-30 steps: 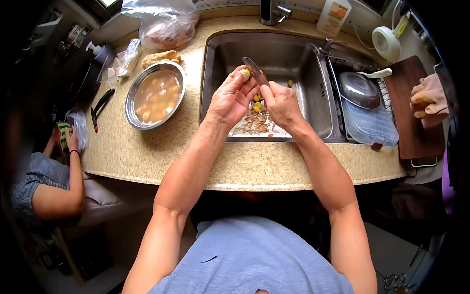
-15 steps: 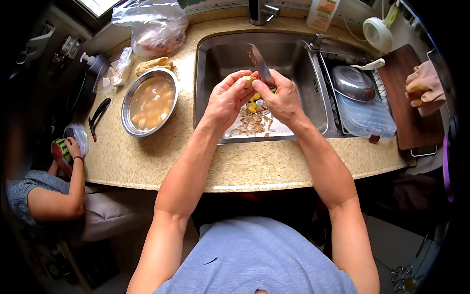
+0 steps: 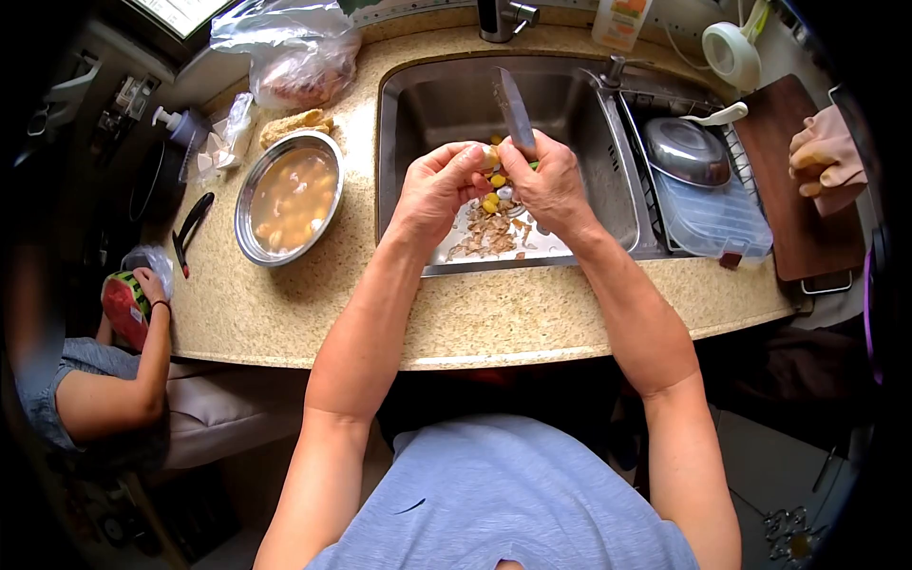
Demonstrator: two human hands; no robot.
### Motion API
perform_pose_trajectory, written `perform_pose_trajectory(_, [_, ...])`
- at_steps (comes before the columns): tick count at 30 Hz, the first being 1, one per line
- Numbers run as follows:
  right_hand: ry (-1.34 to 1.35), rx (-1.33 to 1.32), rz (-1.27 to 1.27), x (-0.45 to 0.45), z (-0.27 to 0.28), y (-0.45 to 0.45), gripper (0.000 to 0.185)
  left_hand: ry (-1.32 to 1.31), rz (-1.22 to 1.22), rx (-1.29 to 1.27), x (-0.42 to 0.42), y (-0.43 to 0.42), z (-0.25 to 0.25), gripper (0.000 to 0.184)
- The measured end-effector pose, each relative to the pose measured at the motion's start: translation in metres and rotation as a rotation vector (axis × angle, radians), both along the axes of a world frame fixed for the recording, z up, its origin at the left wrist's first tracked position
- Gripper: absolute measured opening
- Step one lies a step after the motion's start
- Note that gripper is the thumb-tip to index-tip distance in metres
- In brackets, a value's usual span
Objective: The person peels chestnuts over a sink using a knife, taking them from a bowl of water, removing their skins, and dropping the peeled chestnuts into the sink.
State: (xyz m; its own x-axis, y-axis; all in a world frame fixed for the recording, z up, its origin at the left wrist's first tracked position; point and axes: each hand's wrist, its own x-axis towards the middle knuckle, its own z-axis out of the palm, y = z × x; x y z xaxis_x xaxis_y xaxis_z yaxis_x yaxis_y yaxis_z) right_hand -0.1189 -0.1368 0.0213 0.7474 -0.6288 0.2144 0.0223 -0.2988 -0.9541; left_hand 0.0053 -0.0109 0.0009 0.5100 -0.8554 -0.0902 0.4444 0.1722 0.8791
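Over the sink [image 3: 399, 114], my left hand [image 3: 432, 190] pinches a small pale yellow chestnut [image 3: 490, 157] between thumb and fingers. My right hand [image 3: 548, 186] grips a knife [image 3: 514, 109], its blade pointing up and away from me; a bit of green handle shows beside the fingers. The right thumb is close against the chestnut. Below the hands lie brown peel scraps [image 3: 486, 236] and several yellow peeled chestnuts [image 3: 490, 203], partly hidden by my fingers. To the left, a metal bowl [image 3: 243, 223] holds brownish water with several chestnuts in it.
A black-handled peeler or knife [image 3: 193, 226] lies left of the bowl. Behind stand a plastic bag [image 3: 299, 62] and the faucet [image 3: 502, 21]. On the right are a dish rack with a metal lid [image 3: 686, 152] and a cutting board [image 3: 798, 228]. At far left another person holds a watermelon [image 3: 125, 309].
The knife blade has swung more upright and slightly right as my right hand turned. My left hand stays on the chestnut. The other person's watermelon has turned, showing its red cut face.
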Motion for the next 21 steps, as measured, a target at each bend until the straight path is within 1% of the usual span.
perform_pose_trajectory(2, [0.007,0.000,-0.017,0.001,-0.003,-0.002,0.024,0.115,-0.034,-0.055,0.003,0.002,0.001,0.022])
perform_pose_trajectory(3, [0.015,0.000,-0.033,0.001,-0.004,-0.004,0.023,0.114,-0.036,-0.054,0.003,0.003,0.003,0.022])
perform_pose_trajectory(5, [0.026,-0.023,-0.069,0.002,-0.006,-0.010,0.021,0.270,-0.075,-0.161,0.004,0.005,0.006,0.024])
perform_pose_trajectory(8, [0.033,-0.056,-0.107,0.002,-0.005,-0.010,0.018,0.305,-0.031,-0.180,0.006,0.005,0.005,0.026])
perform_pose_trajectory(9, [0.032,-0.070,-0.112,0.001,-0.004,-0.010,0.017,0.303,-0.035,-0.179,0.006,0.004,0.005,0.026])
perform_pose_trajectory(10, [0.012,0.001,-0.067,0.001,-0.003,-0.008,0.017,0.283,-0.004,-0.142,0.005,0.003,0.005,0.025])
perform_pose_trajectory(11, [0.011,0.000,-0.071,0.001,-0.002,-0.006,0.017,0.264,0.026,-0.105,0.003,0.002,0.005,0.024])
perform_pose_trajectory(13, [-0.029,0.030,0.021,0.001,-0.001,-0.004,0.017,0.223,0.023,-0.100,0.001,0.001,0.003,0.025])
perform_pose_trajectory(15, [-0.018,0.011,0.032,0.000,-0.001,-0.005,0.017,0.181,0.019,-0.096,-0.001,0.000,0.003,0.026])
perform_pose_trajectory(17, [0.005,-0.026,0.063,-0.001,0.000,-0.006,0.020,0.027,0.041,-0.018,-0.002,0.000,0.003,0.026])
perform_pose_trajectory(21, [0.063,0.003,0.039,-0.002,0.000,-0.006,0.021,0.011,0.063,-0.005,-0.005,0.001,0.010,0.026])
